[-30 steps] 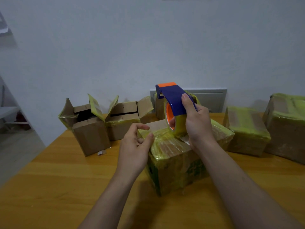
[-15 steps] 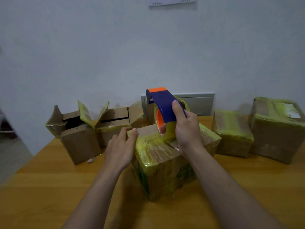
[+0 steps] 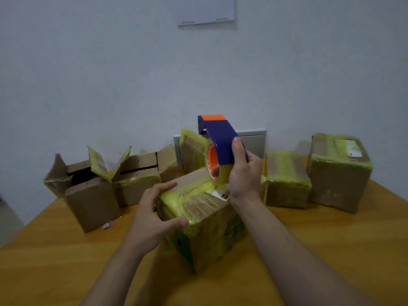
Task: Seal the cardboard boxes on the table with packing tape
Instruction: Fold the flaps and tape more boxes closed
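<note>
Here, a taped cardboard box (image 3: 205, 217) mid wooden table (image 3: 66, 261), left hand (image 3: 152, 208) clasping its near left top edge, right hand (image 3: 245, 173) gripping a blue and orange tape dispenser (image 3: 220, 138), tape roll (image 3: 224, 173) touching the box top, open boxes (image 3: 88, 191) left, sealed boxes (image 3: 287, 177) right.

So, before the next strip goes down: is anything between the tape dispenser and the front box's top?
Nothing visible. The right hand holds the tape dispenser with its roll seemingly on the front box; the left hand grips its left corner.
</note>
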